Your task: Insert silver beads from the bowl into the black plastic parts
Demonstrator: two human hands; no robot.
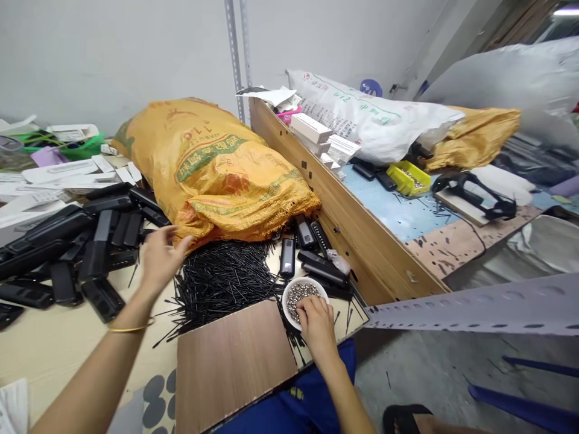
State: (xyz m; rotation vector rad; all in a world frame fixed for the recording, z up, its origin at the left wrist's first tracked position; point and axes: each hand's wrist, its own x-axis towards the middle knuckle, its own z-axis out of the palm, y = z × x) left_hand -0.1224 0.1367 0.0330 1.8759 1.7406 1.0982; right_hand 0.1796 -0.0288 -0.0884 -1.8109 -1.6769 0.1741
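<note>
My right hand (pixel 317 322) reaches into a small white bowl (pixel 286 301) of tiny shiny metal parts (pixel 302 292). Its fingers are drawn together at the tips among the parts; how many pieces they grip I cannot make out. Over the left edge of a heap of thin black sticks (pixel 226 280) hovers my left hand (pixel 160 259), its thumb and fingers apart and nothing visible between them. Just beyond it is the lower edge of a stuffed yellow woven sack (pixel 226 175). A flat wooden board (pixel 235 364) lies in front of the heap, at the table's near edge.
Black handheld casings (pixel 102 241) are piled at the left, with more (pixel 287 258) behind the bowl. White boxes (pixel 63 172) lie farther back. A wooden partition (pixel 344 214) borders the table on the right; past it stand a yellow bin (pixel 409 179) and a white sack (pixel 362 114).
</note>
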